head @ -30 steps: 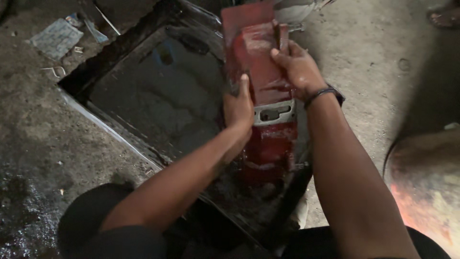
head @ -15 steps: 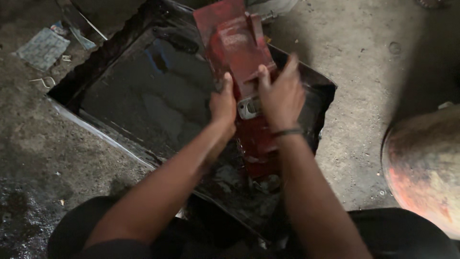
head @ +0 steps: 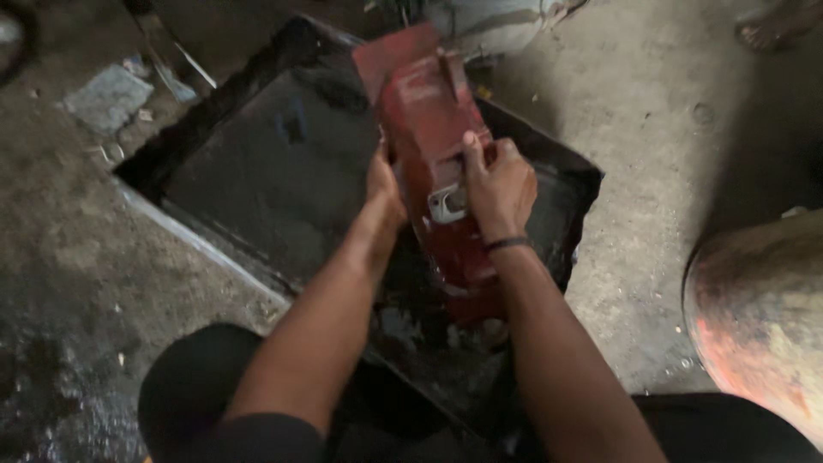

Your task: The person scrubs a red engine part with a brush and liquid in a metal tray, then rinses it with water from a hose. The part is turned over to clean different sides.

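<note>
A long red metal part with a silver slotted plate stands tilted in a black tray of dark oily liquid on the floor. My left hand grips the part's left side. My right hand, a dark band on its wrist, is closed over the part's front next to the silver plate. The part's lower end rests in wet sludge at the tray's near edge.
A rusty orange round drum stands at the right. Scraps of paper lie on the concrete at upper left. A wet dark patch covers the floor at lower left. Another person's sandalled foot shows at top right.
My right hand has slid down the red part from its upper end and closed near the silver plate. The part has tilted and shifted slightly left.
</note>
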